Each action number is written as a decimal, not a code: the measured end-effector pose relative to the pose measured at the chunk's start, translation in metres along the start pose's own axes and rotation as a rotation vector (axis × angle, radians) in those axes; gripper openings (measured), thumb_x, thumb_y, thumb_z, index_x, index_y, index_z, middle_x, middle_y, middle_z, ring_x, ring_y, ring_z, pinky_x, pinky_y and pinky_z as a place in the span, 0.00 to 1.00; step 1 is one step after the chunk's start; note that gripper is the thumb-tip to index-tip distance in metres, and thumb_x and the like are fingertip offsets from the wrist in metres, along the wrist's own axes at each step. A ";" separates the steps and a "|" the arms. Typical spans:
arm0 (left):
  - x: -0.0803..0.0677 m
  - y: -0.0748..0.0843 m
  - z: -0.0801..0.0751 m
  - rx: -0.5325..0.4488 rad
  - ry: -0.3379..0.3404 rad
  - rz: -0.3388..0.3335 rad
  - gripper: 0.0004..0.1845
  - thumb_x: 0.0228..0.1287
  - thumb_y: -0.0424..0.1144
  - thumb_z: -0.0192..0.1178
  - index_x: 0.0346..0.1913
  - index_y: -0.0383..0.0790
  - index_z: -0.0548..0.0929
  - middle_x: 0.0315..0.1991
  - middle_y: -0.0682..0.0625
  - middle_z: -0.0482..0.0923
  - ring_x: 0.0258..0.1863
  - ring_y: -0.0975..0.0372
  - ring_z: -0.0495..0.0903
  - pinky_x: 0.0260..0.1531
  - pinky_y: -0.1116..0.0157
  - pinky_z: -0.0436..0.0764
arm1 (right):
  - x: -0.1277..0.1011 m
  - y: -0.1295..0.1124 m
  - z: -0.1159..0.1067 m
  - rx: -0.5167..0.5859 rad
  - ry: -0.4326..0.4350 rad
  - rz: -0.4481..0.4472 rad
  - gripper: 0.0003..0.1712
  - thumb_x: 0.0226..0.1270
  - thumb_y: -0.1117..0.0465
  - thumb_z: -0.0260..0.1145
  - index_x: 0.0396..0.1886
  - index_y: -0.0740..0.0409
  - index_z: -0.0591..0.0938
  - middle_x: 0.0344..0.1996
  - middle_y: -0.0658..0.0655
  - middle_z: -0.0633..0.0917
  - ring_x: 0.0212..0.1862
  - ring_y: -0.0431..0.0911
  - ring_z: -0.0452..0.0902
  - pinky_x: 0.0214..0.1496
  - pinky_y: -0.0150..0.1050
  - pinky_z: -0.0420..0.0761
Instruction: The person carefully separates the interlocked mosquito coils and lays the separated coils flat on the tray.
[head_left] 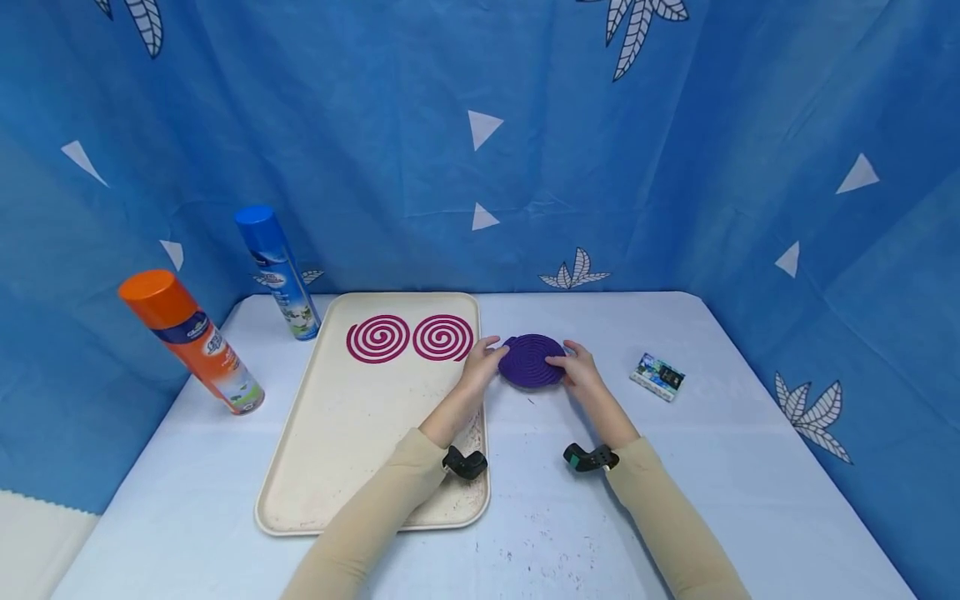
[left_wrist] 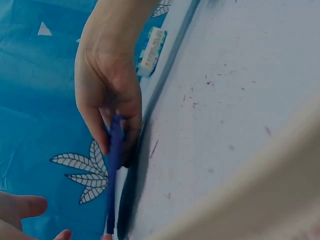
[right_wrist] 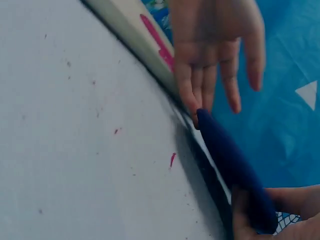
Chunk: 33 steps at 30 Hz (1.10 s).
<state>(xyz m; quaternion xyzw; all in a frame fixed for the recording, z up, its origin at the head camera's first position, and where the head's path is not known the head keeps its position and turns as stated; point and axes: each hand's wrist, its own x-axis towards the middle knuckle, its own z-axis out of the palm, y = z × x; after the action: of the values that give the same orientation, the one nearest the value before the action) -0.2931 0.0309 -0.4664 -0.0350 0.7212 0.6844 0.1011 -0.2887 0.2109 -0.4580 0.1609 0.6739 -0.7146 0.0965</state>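
Note:
A round purple mosquito coil [head_left: 531, 362], tightly wound, is held tilted just above the white table. My right hand [head_left: 583, 372] pinches its right edge, thumb on the upper face and fingers beneath. In the left wrist view the coil [left_wrist: 114, 185] shows edge-on between the thumb and fingers of my right hand [left_wrist: 112, 95]. On the other side, my left hand [head_left: 480, 367] has its fingers spread, with fingertips right at the coil's left edge. The right wrist view shows this left hand [right_wrist: 215, 55] with straight fingers. Two magenta spiral coils [head_left: 378, 338] lie side by side on the cream tray [head_left: 360, 450].
An orange spray can [head_left: 197, 343] and a blue spray can [head_left: 279, 275] stand left of the tray. A small printed box [head_left: 657, 377] lies on the table [head_left: 720, 467] to the right. Magenta crumbs dot the tabletop. A blue curtain [head_left: 570, 150] hangs behind.

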 end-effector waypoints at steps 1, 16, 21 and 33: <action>0.000 -0.001 -0.003 0.015 0.000 0.020 0.26 0.68 0.39 0.52 0.67 0.34 0.66 0.64 0.32 0.67 0.64 0.45 0.68 0.65 0.52 0.71 | -0.002 0.000 0.000 0.034 -0.013 0.015 0.40 0.66 0.74 0.56 0.75 0.62 0.50 0.71 0.70 0.59 0.15 0.30 0.60 0.19 0.23 0.61; -0.071 0.046 -0.062 -0.003 -0.004 0.332 0.19 0.58 0.29 0.64 0.54 0.34 0.78 0.50 0.39 0.79 0.39 0.69 0.81 0.42 0.75 0.82 | -0.084 -0.041 0.029 0.264 -0.221 -0.146 0.39 0.65 0.75 0.57 0.74 0.58 0.55 0.55 0.56 0.75 0.41 0.35 0.82 0.47 0.27 0.83; -0.096 0.060 -0.072 0.094 0.017 0.454 0.11 0.61 0.31 0.63 0.47 0.34 0.83 0.52 0.42 0.79 0.47 0.62 0.80 0.47 0.73 0.82 | -0.113 -0.049 0.037 0.252 -0.291 -0.169 0.39 0.64 0.76 0.56 0.73 0.61 0.54 0.57 0.55 0.73 0.45 0.36 0.81 0.51 0.28 0.82; -0.113 0.056 -0.058 0.503 -0.042 0.691 0.15 0.64 0.38 0.61 0.53 0.44 0.84 0.72 0.42 0.60 0.70 0.48 0.62 0.67 0.49 0.68 | -0.128 -0.048 0.043 0.236 -0.222 -0.254 0.35 0.65 0.74 0.55 0.71 0.65 0.55 0.65 0.64 0.66 0.49 0.35 0.79 0.54 0.28 0.81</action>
<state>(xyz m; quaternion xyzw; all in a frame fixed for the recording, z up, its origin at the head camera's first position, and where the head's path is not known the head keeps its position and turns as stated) -0.1991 -0.0330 -0.3869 0.2484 0.8328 0.4813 -0.1143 -0.1915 0.1621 -0.3652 0.0050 0.5854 -0.8085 0.0598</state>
